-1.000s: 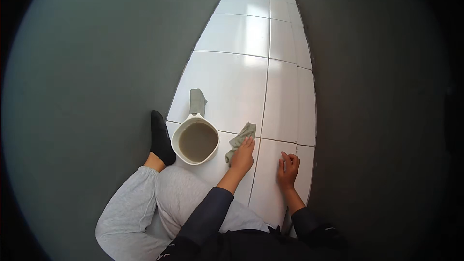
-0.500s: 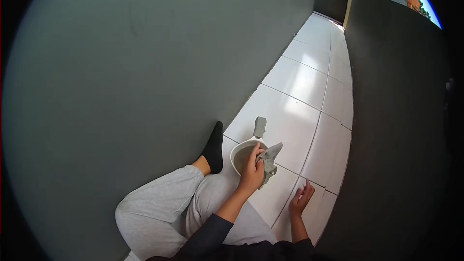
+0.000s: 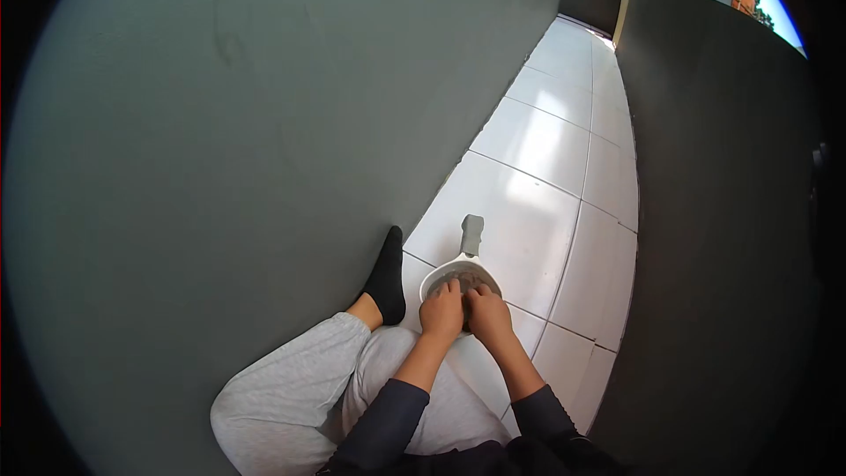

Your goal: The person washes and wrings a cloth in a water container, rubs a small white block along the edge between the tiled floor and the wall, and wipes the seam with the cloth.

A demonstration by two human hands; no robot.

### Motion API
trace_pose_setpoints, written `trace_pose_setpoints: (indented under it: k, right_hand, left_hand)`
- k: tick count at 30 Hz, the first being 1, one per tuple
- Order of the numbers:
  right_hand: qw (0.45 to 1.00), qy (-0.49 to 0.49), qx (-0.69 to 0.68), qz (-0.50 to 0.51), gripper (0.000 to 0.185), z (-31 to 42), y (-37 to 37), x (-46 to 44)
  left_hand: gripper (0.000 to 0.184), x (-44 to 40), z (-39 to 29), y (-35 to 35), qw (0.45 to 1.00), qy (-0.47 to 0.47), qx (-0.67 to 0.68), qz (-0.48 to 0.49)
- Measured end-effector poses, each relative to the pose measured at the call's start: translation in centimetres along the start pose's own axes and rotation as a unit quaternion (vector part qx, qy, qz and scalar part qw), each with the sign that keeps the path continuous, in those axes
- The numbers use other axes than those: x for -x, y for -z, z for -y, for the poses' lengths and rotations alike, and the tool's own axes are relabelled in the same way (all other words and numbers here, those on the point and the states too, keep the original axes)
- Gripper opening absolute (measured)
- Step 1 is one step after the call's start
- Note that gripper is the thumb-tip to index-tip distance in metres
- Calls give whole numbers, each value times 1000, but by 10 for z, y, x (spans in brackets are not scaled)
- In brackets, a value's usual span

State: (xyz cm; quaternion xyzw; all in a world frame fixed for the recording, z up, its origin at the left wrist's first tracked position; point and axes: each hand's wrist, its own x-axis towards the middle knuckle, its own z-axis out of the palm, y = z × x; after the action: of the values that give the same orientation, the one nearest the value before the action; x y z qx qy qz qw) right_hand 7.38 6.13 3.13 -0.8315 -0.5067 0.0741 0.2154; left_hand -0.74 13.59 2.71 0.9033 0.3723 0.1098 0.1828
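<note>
A white-rimmed dipper (image 3: pixel 426 286) with a thick grey handle (image 3: pixel 472 236) rests on the tiles in front of my lap, its handle pointing away from me. My left hand (image 3: pixel 442 310) is over its near left side, fingers curled down inside the bowl. Close beside it, my right hand (image 3: pixel 490 310) reaches in from the right with bent fingers. Between them, wet-looking grey cloth (image 3: pixel 467 285) shows low in the bowl, gripped by both hands. My fingertips and much of the cloth are hidden.
Glossy white floor tiles (image 3: pixel 520 189) run away as a narrow passage. A grey wall (image 3: pixel 220 167) stands close on the left, a dark wall (image 3: pixel 714 211) on the right. My black-socked foot (image 3: pixel 386 278) lies left of the dipper.
The grey cloth, held up over the dipper's right side by my left hand, is now down in the bowl. My right hand has come from the floor at the right to join the left.
</note>
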Motion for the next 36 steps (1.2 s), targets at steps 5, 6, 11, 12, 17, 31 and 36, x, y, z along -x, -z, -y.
trace_pose_setpoints:
  k: [5, 6, 11, 12, 17, 31, 36]
  right_hand:
    - [996, -26, 79, 38, 16, 1, -10, -11]
    - [993, -37, 101, 50, 16, 2, -9, -13]
    - [985, -65, 130, 88, 17, 12, 3, -16]
    - [989, -52, 121, 70, 17, 10, 2, -15]
    - [992, -50, 84, 74, 18, 3, -8, -19]
    - [998, -54, 36, 23, 18, 3, -7, -19]
    - [998, -50, 23, -16, 18, 3, -10, -18]
  left_hand:
    - [30, -8, 1, -6, 997, -25, -59, 40]
    - [35, -10, 1, -4, 997, -28, -46, 51]
    - [51, -21, 9, 0, 992, -24, 56, 106]
    - [54, -21, 11, 1, 991, -30, 91, 96]
    - [52, -23, 17, 6, 982, -54, 146, 104]
    - [19, -15, 6, -1, 998, -60, -22, 16]
    - [21, -15, 4, -3, 999, -42, -9, 10]
